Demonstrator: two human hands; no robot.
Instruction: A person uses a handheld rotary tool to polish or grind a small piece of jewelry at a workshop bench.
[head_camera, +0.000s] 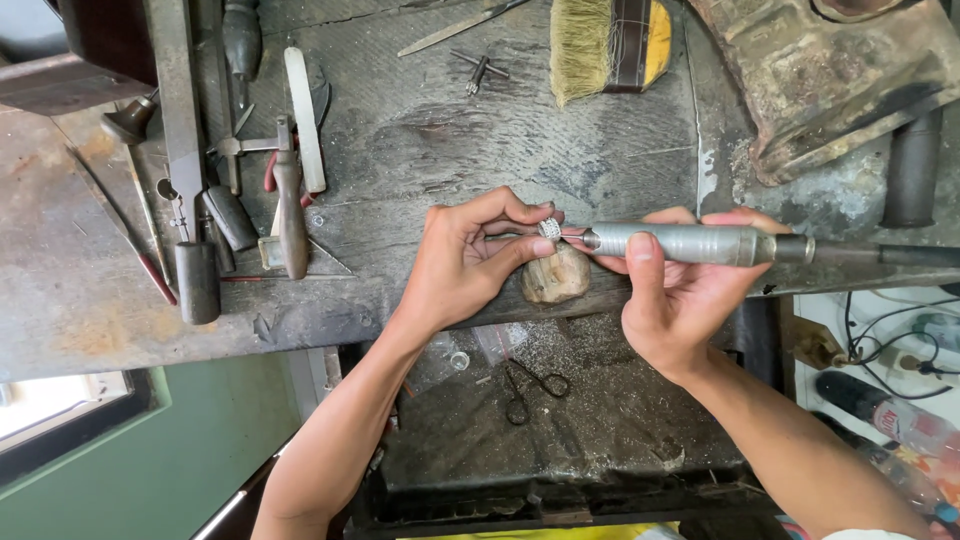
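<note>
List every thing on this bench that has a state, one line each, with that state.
Left hand: pinching a small silver ring.
Right hand: gripping the rotary handpiece, tip at the ring.
Wooden peg: bare, beneath the ring.
Scissors: lying in the tray below, blades shut.
Brush: lying flat, untouched.
Files: lying idle at left.

count on bench: one silver ring (549, 229) — one rotary handpiece (690, 243) — one wooden bench peg (556, 276). one bristle brush (606, 44), one pair of small scissors (530, 388), two hands — left hand (470, 262), right hand (678, 300).
</note>
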